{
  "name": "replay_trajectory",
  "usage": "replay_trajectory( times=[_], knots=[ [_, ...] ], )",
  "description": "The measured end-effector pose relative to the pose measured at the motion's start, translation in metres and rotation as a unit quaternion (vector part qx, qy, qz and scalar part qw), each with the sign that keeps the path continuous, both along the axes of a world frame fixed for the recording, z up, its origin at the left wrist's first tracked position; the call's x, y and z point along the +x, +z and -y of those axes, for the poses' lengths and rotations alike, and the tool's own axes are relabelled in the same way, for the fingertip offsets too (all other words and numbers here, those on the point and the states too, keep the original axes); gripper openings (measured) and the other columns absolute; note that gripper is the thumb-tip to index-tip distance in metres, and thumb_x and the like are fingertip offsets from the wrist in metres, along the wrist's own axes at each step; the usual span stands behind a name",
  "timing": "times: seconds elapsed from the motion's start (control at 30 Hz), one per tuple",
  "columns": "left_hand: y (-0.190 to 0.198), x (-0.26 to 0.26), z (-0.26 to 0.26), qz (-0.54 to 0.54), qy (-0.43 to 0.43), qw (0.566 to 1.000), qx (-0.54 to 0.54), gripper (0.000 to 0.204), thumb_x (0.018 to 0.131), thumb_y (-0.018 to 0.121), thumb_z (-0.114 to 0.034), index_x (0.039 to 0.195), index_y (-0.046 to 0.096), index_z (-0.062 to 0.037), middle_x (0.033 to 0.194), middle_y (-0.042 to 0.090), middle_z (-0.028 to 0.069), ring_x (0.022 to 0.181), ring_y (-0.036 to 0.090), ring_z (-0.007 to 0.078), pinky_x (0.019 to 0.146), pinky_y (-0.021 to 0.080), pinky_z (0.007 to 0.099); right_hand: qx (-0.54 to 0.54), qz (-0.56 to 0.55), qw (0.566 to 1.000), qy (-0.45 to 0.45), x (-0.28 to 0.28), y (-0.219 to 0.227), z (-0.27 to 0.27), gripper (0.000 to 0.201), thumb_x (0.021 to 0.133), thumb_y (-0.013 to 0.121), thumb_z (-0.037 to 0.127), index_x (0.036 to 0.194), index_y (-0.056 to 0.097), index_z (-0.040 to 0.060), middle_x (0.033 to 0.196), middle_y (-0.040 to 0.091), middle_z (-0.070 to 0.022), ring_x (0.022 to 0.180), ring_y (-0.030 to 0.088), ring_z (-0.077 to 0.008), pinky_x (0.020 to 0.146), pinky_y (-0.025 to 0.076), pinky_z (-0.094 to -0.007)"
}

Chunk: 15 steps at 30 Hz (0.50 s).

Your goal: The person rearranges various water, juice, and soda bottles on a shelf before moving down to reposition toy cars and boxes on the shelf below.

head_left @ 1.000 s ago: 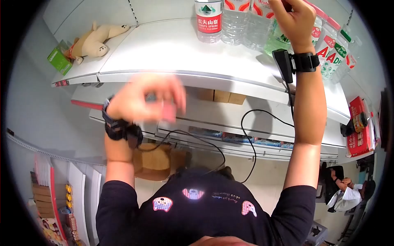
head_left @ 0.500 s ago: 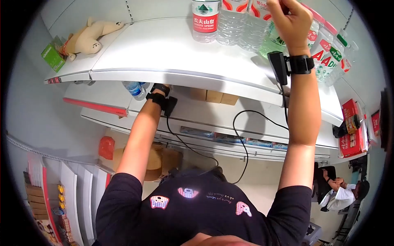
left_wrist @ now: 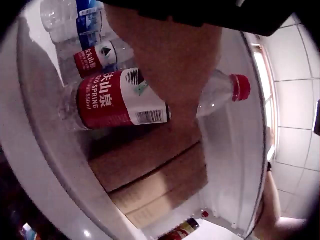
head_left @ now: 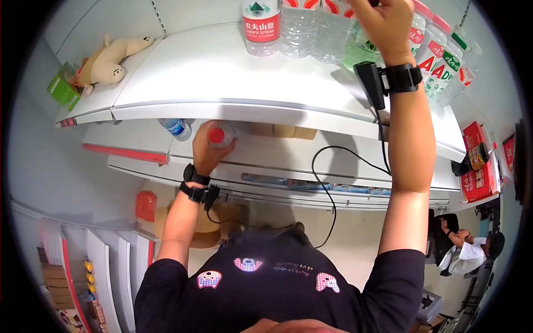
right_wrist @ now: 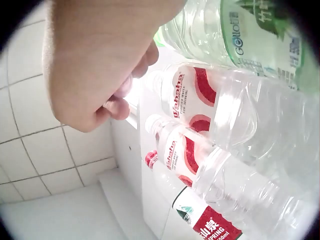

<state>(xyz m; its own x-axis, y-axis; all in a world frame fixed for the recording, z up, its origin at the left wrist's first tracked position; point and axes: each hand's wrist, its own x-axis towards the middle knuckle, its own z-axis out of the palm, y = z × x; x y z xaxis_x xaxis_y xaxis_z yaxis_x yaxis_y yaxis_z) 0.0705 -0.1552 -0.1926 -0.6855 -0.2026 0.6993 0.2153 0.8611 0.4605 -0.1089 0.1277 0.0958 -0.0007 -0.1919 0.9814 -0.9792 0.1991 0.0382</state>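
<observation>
My left hand (head_left: 206, 150) (left_wrist: 175, 60) grips a clear bottle (left_wrist: 120, 102) with a red-and-white label round its body. The bottle's red cap (head_left: 216, 135) faces up toward the head view, at the lower shelf. Over the upper shelf is my right hand (head_left: 386, 28) (right_wrist: 110, 60), fingers curled, beside a green-tinted bottle (head_left: 361, 53) (right_wrist: 250, 35); nothing shows between the fingers, and the bottle's top is hidden behind them. Left of it stand clear bottles (head_left: 297, 33) and a red-labelled bottle (head_left: 261, 30) (right_wrist: 200, 212).
More bottles (head_left: 438, 66) stand right of my right forearm. A plush toy (head_left: 108, 64) and green box (head_left: 63, 93) lie at the upper shelf's left end. Below are a blue-labelled bottle (head_left: 176, 129) and cardboard boxes (left_wrist: 155, 175). Cables hang before the shelves. A seated person (head_left: 463, 244) is at right.
My left hand went down and into the lower shelf, then came back toward its front edge; the red-capped bottle now shows in its grip. My right hand stays beside the green-tinted bottle.
</observation>
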Motion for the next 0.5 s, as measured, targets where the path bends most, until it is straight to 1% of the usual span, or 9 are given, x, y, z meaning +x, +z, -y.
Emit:
replay_trajectory(
  times=[0.07, 0.1, 0.17, 0.27, 0.3, 0.37, 0.4, 0.43, 0.5],
  knots=[
    [0.009, 0.032, -0.008, -0.071, -0.037, 0.993, -0.088, 0.054, 0.067, 0.089, -0.016, 0.111, 0.06, -0.0025, 0.1, 0.067, 0.0157, 0.085, 0.067, 0.0339, 0.074, 0.055, 0.0397, -0.017, -0.043, 0.999, -0.014, -0.012, -0.003, 0.001, 0.03, 0.084, 0.063, 0.004, 0.059, 0.046, -0.0005, 0.05, 0.036, -0.0051, 0.046, 0.034, -0.007, 0.043, 0.028, -0.0272],
    [0.012, 0.044, -0.006, -0.107, -0.087, 0.983, -0.12, 0.059, 0.067, 0.089, -0.021, 0.113, 0.057, -0.0014, 0.097, 0.066, 0.0157, 0.084, 0.067, 0.0333, 0.072, 0.055, 0.0393, -0.024, -0.045, 0.999, -0.014, -0.01, -0.002, 0.0, 0.03, 0.084, 0.063, 0.004, 0.059, 0.046, -0.0005, 0.05, 0.036, -0.0051, 0.046, 0.034, -0.007, 0.043, 0.028, -0.0272],
    [0.04, 0.072, -0.022, -0.145, -0.152, 0.973, -0.099, 0.073, 0.063, 0.091, -0.025, 0.118, 0.051, -0.0016, 0.102, 0.065, 0.0154, 0.088, 0.065, 0.0295, 0.072, 0.055, 0.0378, 0.014, -0.026, 0.999, -0.012, -0.003, -0.001, -0.002, 0.031, 0.085, 0.063, 0.004, 0.059, 0.046, -0.0002, 0.05, 0.036, -0.0042, 0.046, 0.033, -0.0073, 0.043, 0.028, -0.0274],
    [0.117, 0.103, -0.038, -0.134, -0.313, 0.938, 0.065, 0.078, 0.063, 0.091, -0.025, 0.121, 0.045, -0.002, 0.108, 0.055, 0.0146, 0.096, 0.064, 0.0254, 0.082, 0.058, 0.0404, 0.008, -0.003, 0.999, -0.038, -0.002, 0.0, -0.003, 0.031, 0.086, 0.062, 0.004, 0.059, 0.047, 0.0002, 0.049, 0.039, -0.0034, 0.046, 0.038, -0.0064, 0.043, 0.029, -0.0265],
    [0.141, 0.105, -0.034, -0.128, -0.353, 0.915, 0.146, 0.078, 0.064, 0.092, -0.036, 0.121, 0.048, -0.0043, 0.105, 0.055, 0.0127, 0.096, 0.063, 0.0269, 0.081, 0.062, 0.0448, 0.013, -0.006, 0.999, -0.031, -0.002, -0.001, -0.002, 0.031, 0.086, 0.062, 0.004, 0.059, 0.047, 0.0002, 0.049, 0.039, -0.0034, 0.046, 0.038, -0.0064, 0.043, 0.029, -0.0265],
    [0.19, 0.097, -0.024, -0.165, -0.374, 0.894, 0.183, 0.072, 0.073, 0.086, -0.041, 0.123, 0.051, -0.0032, 0.111, 0.057, 0.0142, 0.1, 0.063, 0.0294, 0.086, 0.058, 0.0492, -0.061, 0.001, 0.997, -0.042, -0.006, -0.005, 0.005, 0.032, 0.086, 0.062, 0.004, 0.058, 0.047, 0.0007, 0.049, 0.043, -0.0029, 0.046, 0.044, -0.0058, 0.043, 0.032, -0.0253],
    [0.207, 0.088, -0.016, -0.197, -0.281, 0.928, 0.144, 0.071, 0.078, 0.083, -0.038, 0.13, 0.049, -0.0028, 0.116, 0.058, 0.0143, 0.105, 0.062, 0.0282, 0.089, 0.056, 0.048, -0.037, 0.016, 0.998, -0.05, -0.014, -0.005, 0.001, 0.032, 0.093, 0.067, 0.016, 0.067, 0.056, -0.0002, 0.055, 0.04, 0.0007, 0.053, 0.036, -0.0036, 0.049, 0.032, -0.0229],
    [0.23, 0.078, -0.008, -0.229, -0.187, 0.95, 0.103, 0.07, 0.083, 0.079, -0.034, 0.137, 0.047, -0.0024, 0.12, 0.059, 0.0144, 0.109, 0.061, 0.027, 0.092, 0.054, 0.0467, -0.034, 0.007, 0.999, -0.038, -0.02, -0.005, -0.001, 0.032, 0.093, 0.067, 0.016, 0.067, 0.056, -0.0002, 0.055, 0.04, 0.0007, 0.053, 0.036, -0.0036, 0.049, 0.032, -0.0229],
    [0.299, 0.044, 0.003, -0.173, -0.15, 0.971, 0.066, 0.074, 0.078, 0.081, -0.042, 0.131, 0.051, 0.0004, 0.121, 0.063, 0.018, 0.11, 0.065, 0.0275, 0.092, 0.053, 0.0403, -0.003, 0.012, 0.999, -0.044, -0.025, -0.004, -0.002, 0.031, 0.087, 0.068, 0.016, 0.065, 0.053, 0.0017, 0.051, 0.042, -0.0036, 0.048, 0.037, -0.0077, 0.047, 0.034, -0.0242]
  ],
)
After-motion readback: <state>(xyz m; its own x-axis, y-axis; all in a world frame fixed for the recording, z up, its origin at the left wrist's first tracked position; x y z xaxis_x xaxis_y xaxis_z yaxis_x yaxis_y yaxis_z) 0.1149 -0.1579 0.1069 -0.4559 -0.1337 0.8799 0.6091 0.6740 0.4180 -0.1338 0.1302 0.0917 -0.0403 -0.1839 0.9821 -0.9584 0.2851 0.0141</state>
